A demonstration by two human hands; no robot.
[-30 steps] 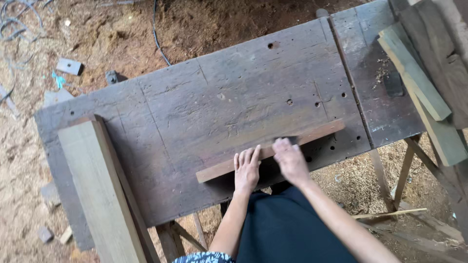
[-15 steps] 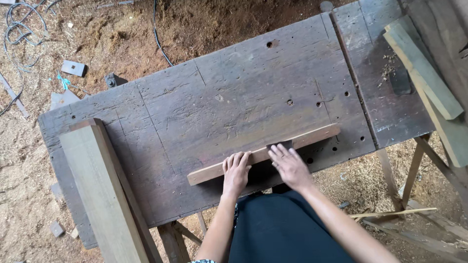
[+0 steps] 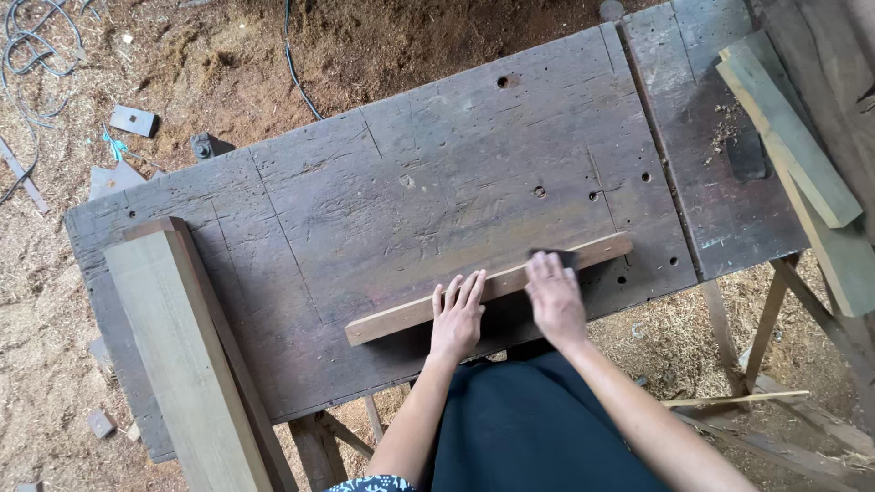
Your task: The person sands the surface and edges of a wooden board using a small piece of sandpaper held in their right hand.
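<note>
Narrow wood strip [image 3: 488, 288] lies flat and slanted on the near part of the dark desk [image 3: 383, 191]; left hand [image 3: 458, 317] pressed on its middle, fingers flat and spread, no grip closed on anything. Right hand [image 3: 554, 299] lies palm-down over a small dark block [image 3: 558, 258] on the strip's right part, fingers laid over it, not clearly clenched. Thick pale beam [image 3: 178, 346] rests across the desk's left end, more planks [image 3: 802, 146] at the right end, sawdust floor [image 3: 55, 301] around.
</note>
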